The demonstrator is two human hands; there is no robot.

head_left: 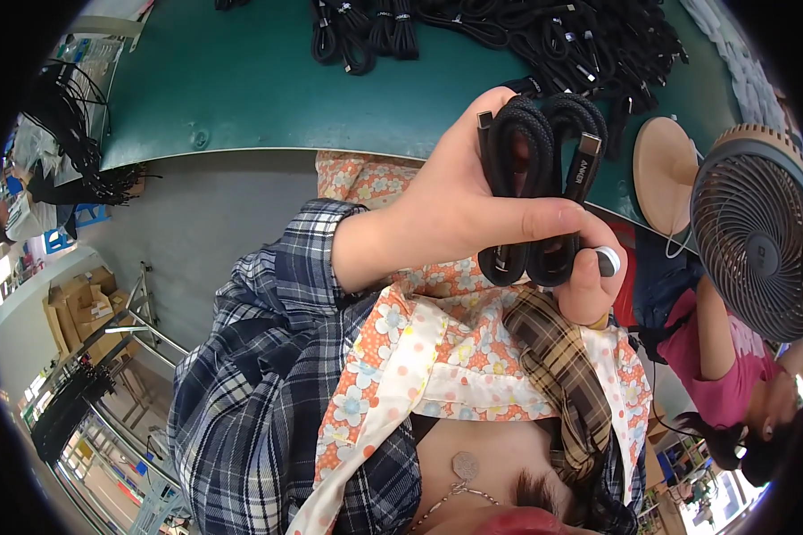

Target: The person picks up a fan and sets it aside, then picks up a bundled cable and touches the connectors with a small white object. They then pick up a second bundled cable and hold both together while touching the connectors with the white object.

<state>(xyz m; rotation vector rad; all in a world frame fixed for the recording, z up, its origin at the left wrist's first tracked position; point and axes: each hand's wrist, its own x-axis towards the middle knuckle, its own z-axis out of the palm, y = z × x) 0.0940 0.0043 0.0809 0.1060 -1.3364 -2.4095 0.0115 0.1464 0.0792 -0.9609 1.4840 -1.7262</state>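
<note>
A coiled black braided cable [531,134] is raised in front of my chest, its loops standing upright side by side. Two metal-tipped plugs stick up at its upper end. My left hand [473,201] wraps round the coil, with the thumb laid across its front. Close against the lower right of the coil, my right hand [593,294] is curled up with its fingers bent. A small round piece with a whitish face [608,260] shows between those fingers. What it is, I cannot make out. Part of the right hand is hidden behind the coil and the left thumb.
A green table [241,80] lies ahead, with a heap of black cables [589,45] at its far right and bundled cables [366,31] beside it. A desk fan [758,241] stands at the right. Beyond it sits a person in pink [723,334]. Cartons [85,308] are at left.
</note>
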